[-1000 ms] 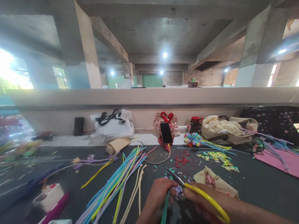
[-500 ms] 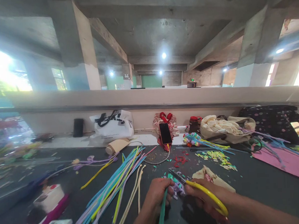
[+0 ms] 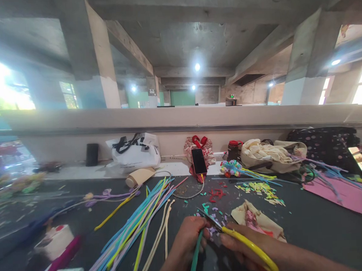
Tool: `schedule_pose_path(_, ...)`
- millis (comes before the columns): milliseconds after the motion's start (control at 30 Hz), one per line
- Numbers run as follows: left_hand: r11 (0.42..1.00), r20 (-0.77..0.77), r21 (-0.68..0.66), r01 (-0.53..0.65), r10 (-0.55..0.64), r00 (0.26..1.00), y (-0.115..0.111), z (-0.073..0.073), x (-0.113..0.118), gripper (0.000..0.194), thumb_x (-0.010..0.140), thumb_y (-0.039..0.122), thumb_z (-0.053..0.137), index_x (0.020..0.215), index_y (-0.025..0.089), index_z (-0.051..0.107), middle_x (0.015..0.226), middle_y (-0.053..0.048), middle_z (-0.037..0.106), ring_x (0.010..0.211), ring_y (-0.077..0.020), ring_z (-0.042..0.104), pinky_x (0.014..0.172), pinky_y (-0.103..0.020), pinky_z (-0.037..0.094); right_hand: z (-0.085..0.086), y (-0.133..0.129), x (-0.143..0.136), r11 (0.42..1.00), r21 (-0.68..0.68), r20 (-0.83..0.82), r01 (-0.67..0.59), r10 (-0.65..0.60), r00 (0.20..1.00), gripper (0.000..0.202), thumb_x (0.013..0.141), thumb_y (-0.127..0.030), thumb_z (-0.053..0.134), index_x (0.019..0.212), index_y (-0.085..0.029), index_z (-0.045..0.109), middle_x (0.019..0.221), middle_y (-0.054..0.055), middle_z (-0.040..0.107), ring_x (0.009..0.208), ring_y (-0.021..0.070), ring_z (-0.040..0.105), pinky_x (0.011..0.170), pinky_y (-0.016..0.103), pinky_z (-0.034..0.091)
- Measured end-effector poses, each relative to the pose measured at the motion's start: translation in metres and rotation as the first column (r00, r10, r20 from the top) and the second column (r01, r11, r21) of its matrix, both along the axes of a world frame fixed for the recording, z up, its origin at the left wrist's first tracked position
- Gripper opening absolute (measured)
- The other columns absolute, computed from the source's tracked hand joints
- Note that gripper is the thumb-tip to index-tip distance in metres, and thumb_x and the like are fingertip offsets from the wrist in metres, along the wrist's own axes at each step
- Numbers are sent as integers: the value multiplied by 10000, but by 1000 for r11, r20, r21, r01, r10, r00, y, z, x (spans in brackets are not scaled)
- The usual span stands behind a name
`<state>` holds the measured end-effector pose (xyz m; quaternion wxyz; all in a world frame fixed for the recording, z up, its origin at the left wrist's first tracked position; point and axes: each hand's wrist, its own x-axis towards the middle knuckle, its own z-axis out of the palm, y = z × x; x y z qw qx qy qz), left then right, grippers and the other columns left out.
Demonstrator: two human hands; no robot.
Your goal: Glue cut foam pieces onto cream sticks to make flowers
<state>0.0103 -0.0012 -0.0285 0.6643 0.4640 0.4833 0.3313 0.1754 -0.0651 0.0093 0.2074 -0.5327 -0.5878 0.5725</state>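
My left hand (image 3: 189, 234), fingers pinched together, grips green pipe cleaners (image 3: 195, 257) whose long ends trail down toward me. My right hand (image 3: 238, 241) is wrapped around yellow-handled scissors (image 3: 250, 246). The scissor blades point up and left, right beside my left fingertips; the fingers partly hide where the blades meet the green stems. Short green cut pieces (image 3: 206, 207) lie on the dark table just beyond the blades. Short purple pieces (image 3: 212, 231) are scattered beneath and around the scissors.
Long colored pipe cleaners (image 3: 134, 231) lie at left, near cream ones (image 3: 165, 223). Red pieces (image 3: 217, 195) and yellow-green pieces (image 3: 259, 191) are piled farther back. A cream cloth pouch (image 3: 266, 224) sits at right. A phone (image 3: 199, 161) leans upright behind.
The scissors have shifted slightly left and down across the front of my left fingers. Green pieces now show loose beyond the blades. The whole view has moved slightly.
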Motion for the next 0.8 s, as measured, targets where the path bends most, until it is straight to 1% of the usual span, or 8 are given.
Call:
schedule_pose_path(200,1000,-14,-20,-1,1,1000,-1,-2,1,171,577,270,477,510,133,553,332,40,447,237,-55,333,302,-180,170,-4,5,4,994,-113,-3,5,-6,1000,391,733,-570,473,907,-222,442,591,-80,435,291,-3,329,248,100,255)
schedule_pose_path(367,1000,0,-16,-10,10,1000,-2,0,0,163,584,275,501,529,131,553,343,47,455,241,-45,326,311,-172,165,-14,8,7,992,-117,-38,50,-55,998,409,715,-570,497,919,-218,449,571,-82,429,301,6,335,258,108,253)
schedule_pose_path(433,1000,20,-3,-11,11,1000,-2,2,0,187,586,310,526,550,129,555,348,50,457,245,-45,332,309,-172,170,-17,9,7,989,-133,-61,68,-76,995,397,708,-545,518,921,-215,457,549,-81,443,300,18,352,259,115,238)
schedule_pose_path(500,1000,45,15,-18,18,999,-3,4,-1,235,587,362,552,601,128,566,364,52,472,252,-46,344,309,-173,189,-17,12,6,987,-99,-82,127,-135,987,348,705,-502,531,875,-204,470,513,-82,454,284,27,354,259,126,226)
schedule_pose_path(567,999,79,47,-16,13,997,-4,6,-1,319,593,418,573,694,116,585,378,54,486,260,-47,358,308,-172,211,-13,16,4,977,-12,-102,211,-211,972,282,701,-447,534,789,-185,480,463,-81,458,272,33,354,268,136,234)
schedule_pose_path(633,995,144,96,12,-26,989,-5,8,-1,457,602,461,587,879,98,578,400,52,511,267,-55,384,306,-170,236,-5,23,1,956,75,-141,285,-272,952,227,680,-384,544,722,-171,479,426,-75,468,287,42,378,288,141,259)
schedule_pose_path(733,983,243,168,77,-117,963,-7,9,1,713,617,479,598,1173,76,408,449,41,559,277,-76,433,297,-171,274,6,33,-3,925,142,-255,353,-310,916,188,618,-302,578,699,-169,474,438,-65,508,343,63,438,327,151,306)
schedule_pose_path(800,977,261,182,108,-154,953,-9,9,2,826,621,482,602,1259,68,281,463,38,574,272,-85,444,282,-172,288,9,38,-8,924,155,-303,349,-292,907,196,593,-292,590,700,-169,480,434,-68,511,342,71,443,330,161,314)
